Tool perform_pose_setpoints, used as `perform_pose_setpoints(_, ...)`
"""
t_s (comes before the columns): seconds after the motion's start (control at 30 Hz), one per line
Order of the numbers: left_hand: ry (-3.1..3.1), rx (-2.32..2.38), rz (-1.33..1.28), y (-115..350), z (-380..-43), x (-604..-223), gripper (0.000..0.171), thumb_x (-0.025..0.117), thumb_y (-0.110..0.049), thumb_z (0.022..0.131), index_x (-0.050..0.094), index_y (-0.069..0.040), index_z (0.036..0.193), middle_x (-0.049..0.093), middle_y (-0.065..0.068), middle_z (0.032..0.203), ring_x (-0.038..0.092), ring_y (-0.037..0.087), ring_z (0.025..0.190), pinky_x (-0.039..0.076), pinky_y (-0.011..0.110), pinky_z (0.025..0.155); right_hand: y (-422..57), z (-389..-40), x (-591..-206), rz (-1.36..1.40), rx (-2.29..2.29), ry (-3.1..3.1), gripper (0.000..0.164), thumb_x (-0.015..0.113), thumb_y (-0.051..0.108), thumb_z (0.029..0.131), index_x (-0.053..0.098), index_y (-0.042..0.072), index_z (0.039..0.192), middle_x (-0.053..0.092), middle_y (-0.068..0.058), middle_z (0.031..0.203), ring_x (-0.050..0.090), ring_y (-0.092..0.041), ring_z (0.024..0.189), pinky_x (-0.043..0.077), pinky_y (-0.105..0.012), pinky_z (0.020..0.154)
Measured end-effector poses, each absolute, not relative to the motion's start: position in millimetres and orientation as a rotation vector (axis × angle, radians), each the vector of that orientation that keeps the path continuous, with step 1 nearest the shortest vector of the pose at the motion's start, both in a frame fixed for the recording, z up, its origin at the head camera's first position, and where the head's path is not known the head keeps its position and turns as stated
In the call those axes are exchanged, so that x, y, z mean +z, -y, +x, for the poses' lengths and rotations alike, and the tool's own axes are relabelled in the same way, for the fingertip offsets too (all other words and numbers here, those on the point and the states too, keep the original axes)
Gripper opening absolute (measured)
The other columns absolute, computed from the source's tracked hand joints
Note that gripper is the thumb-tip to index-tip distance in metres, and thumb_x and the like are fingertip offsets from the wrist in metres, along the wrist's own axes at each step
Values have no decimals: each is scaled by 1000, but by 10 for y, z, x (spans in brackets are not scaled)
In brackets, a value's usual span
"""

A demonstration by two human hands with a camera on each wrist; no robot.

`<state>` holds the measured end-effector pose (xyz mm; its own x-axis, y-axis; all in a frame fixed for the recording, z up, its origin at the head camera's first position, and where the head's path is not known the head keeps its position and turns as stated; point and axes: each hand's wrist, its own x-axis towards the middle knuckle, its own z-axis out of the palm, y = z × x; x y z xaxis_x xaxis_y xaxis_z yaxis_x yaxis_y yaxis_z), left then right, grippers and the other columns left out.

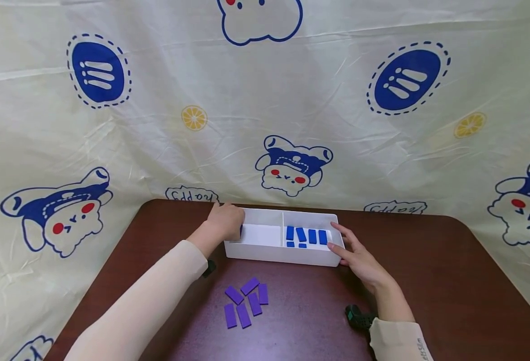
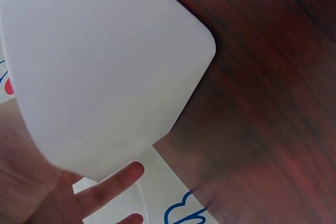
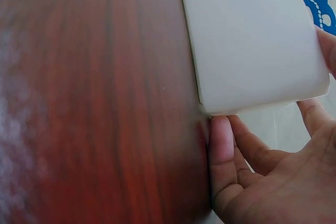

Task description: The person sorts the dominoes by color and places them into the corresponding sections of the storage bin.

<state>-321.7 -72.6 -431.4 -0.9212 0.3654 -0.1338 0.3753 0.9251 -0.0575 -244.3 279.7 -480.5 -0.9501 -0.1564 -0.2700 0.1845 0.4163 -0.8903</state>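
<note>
A white two-compartment box (image 1: 265,254) stands toward the back of the table. My left hand (image 1: 225,220) reaches over its left end. A narrow dark blue tile (image 1: 241,230) shows at its fingertips, which are mostly hidden. In the left wrist view some fingers (image 2: 107,187) stretch out past the box's corner. My right hand (image 1: 359,258) grips the right end, thumb and fingers on either side of the corner. Several blue tiles (image 1: 312,236) lie in the right compartment. Several purple tiles (image 1: 243,316) lie loose on the table before the box.
The dark brown wooden table (image 1: 314,311) has rounded back corners. A pale printed cloth (image 1: 229,165) hangs right behind its back edge. Each wrist wears a dark device, the right one (image 1: 358,318) beside the sleeve.
</note>
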Motion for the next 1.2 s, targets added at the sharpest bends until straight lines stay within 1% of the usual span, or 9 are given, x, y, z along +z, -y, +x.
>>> perform_pose_setpoints(0.13,-2963,-146,571,729,-3213,-4320,11,69,-15,88,70,-12,99,74,7,116,61,31,114,41,60,110,-2772,-2446,-4799,21,-1541,-2369,78,61,49,102,16,43,164,18,-20,168,31,-41,145,44,-33,98)
perform_pose_setpoints(0.23,-2967,-157,556,741,-3210,-4323,10,68,-15,90,71,-14,99,74,6,116,60,30,110,42,59,109,-2749,-2462,-4783,7,-1544,-2366,78,61,50,101,16,43,164,18,-20,167,31,-41,145,44,-33,98)
perform_pose_setpoints(0.37,-2970,-121,533,755,-3196,-4327,5,67,-13,90,71,-17,91,74,4,111,58,28,106,42,56,106,-2736,-2485,-4749,-6,-1543,-2364,77,61,49,102,17,42,164,20,-20,167,32,-41,144,44,-34,98)
perform_pose_setpoints(0.53,-2981,-64,523,768,-3175,-4340,6,70,-13,88,69,-18,85,74,3,105,57,28,105,43,55,102,-2735,-2497,-4720,-5,-1532,-2368,77,62,50,101,18,42,164,20,-21,167,31,-41,145,43,-35,98)
perform_pose_setpoints(0.73,-2979,-60,528,783,-3169,-4391,9,72,-15,87,69,-19,80,74,2,100,57,27,100,44,52,94,-2742,-2486,-4745,-4,-1535,-2359,77,62,49,101,18,41,164,21,-22,167,32,-40,144,44,-33,96)
perform_pose_setpoints(0.93,-2983,-76,521,749,-3188,-4414,14,72,-15,87,68,-19,75,73,4,97,59,28,99,45,53,96,-2759,-2466,-4755,3,-1540,-2359,77,61,49,101,18,42,164,19,-22,168,30,-41,146,43,-34,97)
perform_pose_setpoints(1.03,-2983,-83,520,715,-3197,-4406,8,71,-16,88,71,-18,80,74,5,100,59,29,102,45,54,99,-2777,-2453,-4758,10,-1549,-2358,77,61,49,102,17,41,164,18,-22,168,30,-41,145,43,-34,97)
perform_pose_setpoints(1.1,-2984,-85,521,701,-3197,-4397,4,71,-17,88,73,-17,84,74,4,100,59,28,102,45,53,98,-2788,-2444,-4764,13,-1557,-2356,77,61,48,102,17,41,165,19,-22,168,31,-41,144,43,-34,97)
perform_pose_setpoints(1.2,-2992,-82,520,700,-3181,-4374,4,73,-19,87,73,-15,88,74,5,101,59,28,103,45,53,98,-2794,-2434,-4773,9,-1569,-2352,77,61,47,102,17,41,165,19,-21,167,32,-40,144,43,-34,96)
